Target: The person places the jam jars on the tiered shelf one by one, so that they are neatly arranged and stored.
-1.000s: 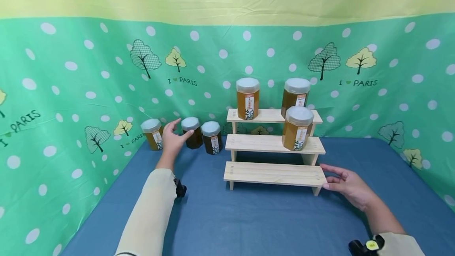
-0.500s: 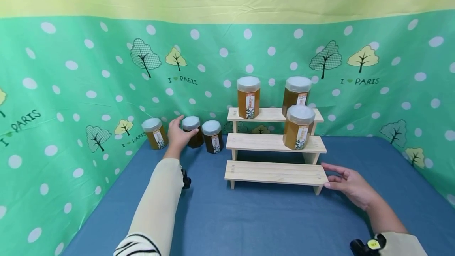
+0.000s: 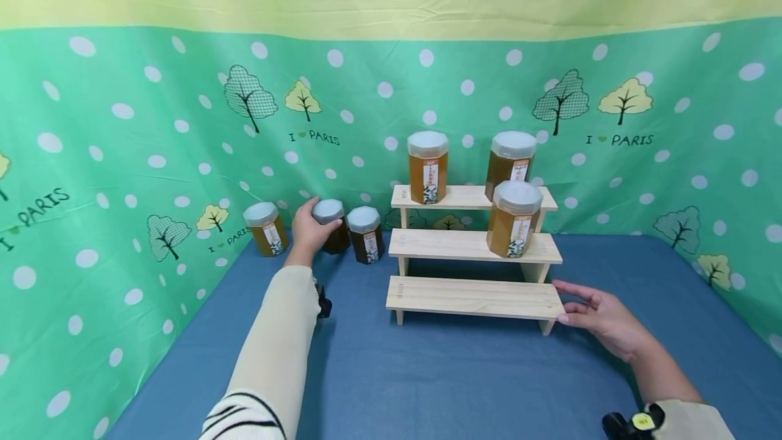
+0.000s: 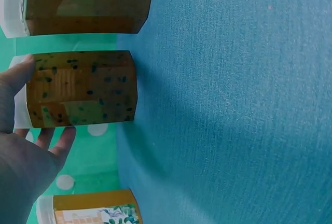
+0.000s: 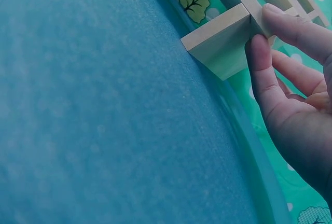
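Left hand (image 3: 310,231): fingers round dark jar (image 4: 80,92) near its lid, jar on desk (image 3: 464,379); sideways lift could clip neighbour jar (image 3: 365,240). Right hand (image 3: 601,323) pinches rack (image 3: 470,296) end; a tug could topple front jar (image 3: 510,226).

We see a faceted jar (image 4: 80,89) of dark amber contents, upright on blue cloth (image 3: 470,379), its whitish lid on and dark flecks showing through one side. To its right we have a pale wooden three-tier stand (image 3: 442,244), its plank shelves level.
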Motion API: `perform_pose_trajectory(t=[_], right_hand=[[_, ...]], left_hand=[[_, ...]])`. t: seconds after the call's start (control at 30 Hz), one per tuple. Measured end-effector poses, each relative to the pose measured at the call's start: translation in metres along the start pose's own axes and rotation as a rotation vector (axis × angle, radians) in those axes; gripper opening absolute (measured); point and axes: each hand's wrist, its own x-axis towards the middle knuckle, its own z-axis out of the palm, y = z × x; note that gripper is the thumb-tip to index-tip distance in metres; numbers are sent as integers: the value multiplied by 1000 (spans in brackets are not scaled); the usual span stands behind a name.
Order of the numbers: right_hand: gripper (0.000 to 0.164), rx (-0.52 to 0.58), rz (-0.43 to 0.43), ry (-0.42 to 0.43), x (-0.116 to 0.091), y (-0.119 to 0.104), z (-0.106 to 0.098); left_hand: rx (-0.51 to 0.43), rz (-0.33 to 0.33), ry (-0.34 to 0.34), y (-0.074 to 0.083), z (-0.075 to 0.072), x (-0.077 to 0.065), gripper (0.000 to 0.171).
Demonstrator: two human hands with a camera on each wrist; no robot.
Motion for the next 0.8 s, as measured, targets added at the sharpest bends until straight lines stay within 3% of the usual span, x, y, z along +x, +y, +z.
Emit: perform_pose_trajectory(t=[0.5, 0.8], right_hand=[[83, 13, -3, -2, -1, 0, -1], [83, 18, -5, 1, -2, -4, 1]], left_hand=[[-70, -25, 69, -5, 1, -7, 76], [-120, -44, 110, -7, -1, -19, 74]])
